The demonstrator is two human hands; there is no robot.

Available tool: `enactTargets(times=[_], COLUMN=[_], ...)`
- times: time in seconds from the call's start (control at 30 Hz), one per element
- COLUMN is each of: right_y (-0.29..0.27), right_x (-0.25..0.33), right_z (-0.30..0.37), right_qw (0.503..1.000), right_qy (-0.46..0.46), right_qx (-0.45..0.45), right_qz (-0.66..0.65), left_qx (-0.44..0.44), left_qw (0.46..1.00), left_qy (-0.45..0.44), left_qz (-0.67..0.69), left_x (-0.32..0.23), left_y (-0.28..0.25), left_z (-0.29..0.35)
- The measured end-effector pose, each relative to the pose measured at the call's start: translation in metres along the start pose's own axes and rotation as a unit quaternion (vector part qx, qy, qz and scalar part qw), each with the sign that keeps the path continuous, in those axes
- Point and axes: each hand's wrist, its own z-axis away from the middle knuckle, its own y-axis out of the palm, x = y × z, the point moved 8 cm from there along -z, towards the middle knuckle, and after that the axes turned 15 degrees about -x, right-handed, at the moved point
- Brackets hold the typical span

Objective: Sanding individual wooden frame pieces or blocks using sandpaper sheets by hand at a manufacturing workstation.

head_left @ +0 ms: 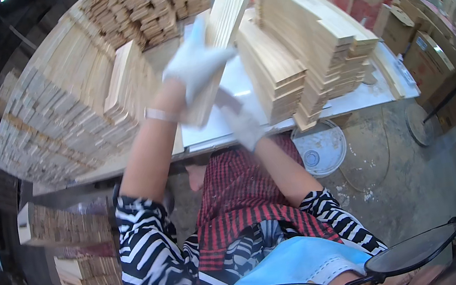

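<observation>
In white gloves, both my hands are over the white table top (pixel 240 90). My left hand (pixel 198 66) is wrapped across a small bundle of pale wooden boards (pixel 231 13), which it holds tilted, far end up. Motion blurs the near end of that bundle. My right hand (pixel 244 125) is lower, close to the bundle's near end; its fingertips are smeared and partly hidden, so its grip is unclear. Just right of the bundle, a low stack of boards (pixel 275 66) lies against a taller stack (pixel 318 32).
A large wall of stacked boards (pixel 55 104) fills the table's left side, with more piles (pixel 129 9) behind. Further board stacks (pixel 68 227) stand at lower left. A white bucket (pixel 321 148) sits under the table's front edge. Cardboard boxes (pixel 430 62) line the right.
</observation>
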Motion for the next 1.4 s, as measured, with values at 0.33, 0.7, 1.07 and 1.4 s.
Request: enactTargets(times=[0.33,0.7,1.07,1.4], right_y=[0.031,0.079,0.113,0.077], right_x=[0.024,0.016,0.021,0.046], right_z=[-0.049,0.040,0.044,0.068], right_qw=[0.981,0.776,0.735,0.782], right_qy=[-0.105,-0.520,-0.496,-0.548], right_qx=[0.058,0.084,0.220,0.133], right_qz=[0.151,0.346,0.407,0.266], left_qx=[0.124,0.152,0.133,0.088], left_qw=[0.918,0.907,0.914,0.945], left_qy=[-0.300,-0.321,-0.309,-0.255], left_qz=[-0.229,-0.226,-0.227,-0.186], left_x=[0.161,0.181,0.184,0.207], left_y=[-0.001,0.011,0.016,0.018], left_z=[0.232,0.252,0.254,0.262])
